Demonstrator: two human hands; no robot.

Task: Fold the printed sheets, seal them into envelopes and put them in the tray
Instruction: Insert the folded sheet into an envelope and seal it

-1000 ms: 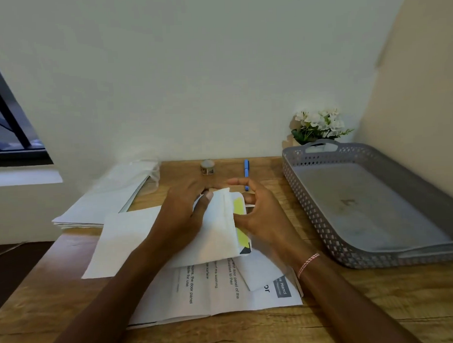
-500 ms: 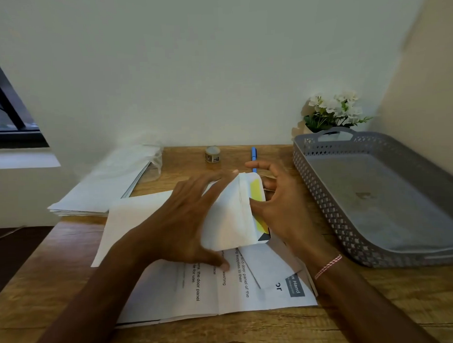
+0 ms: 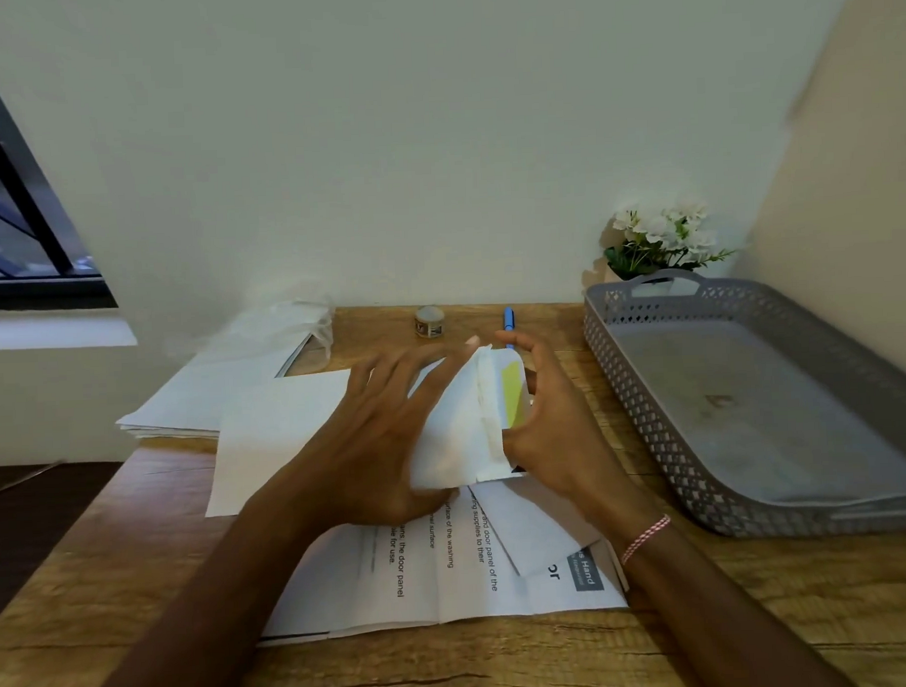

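My left hand point(image 3: 372, 449) presses with spread fingers on the white paper envelope point(image 3: 452, 441), held over the white printed sheets point(image 3: 449, 574). My right hand point(image 3: 554, 432) grips its right end, where a folded yellow-printed sheet point(image 3: 512, 395) shows. Far right stands the grey perforated plastic tray point(image 3: 643, 413).

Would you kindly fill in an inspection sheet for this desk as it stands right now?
Surface: wooden desk, papers over its middle.
Job's things: white envelope held tilted above the desk, folded sheet with yellow print partly sticking out of its open end; printed sheets flat beneath; grey tray at right, no envelope in it.
Clutter: blank sheet and paper stack at left; small roll, blue pen and potted flowers at the back.
Hands: left hand fingers spread straight on the envelope; right hand pinches the folded sheet.
Cables: nothing seen.
Surroundings: white wall, window at left.
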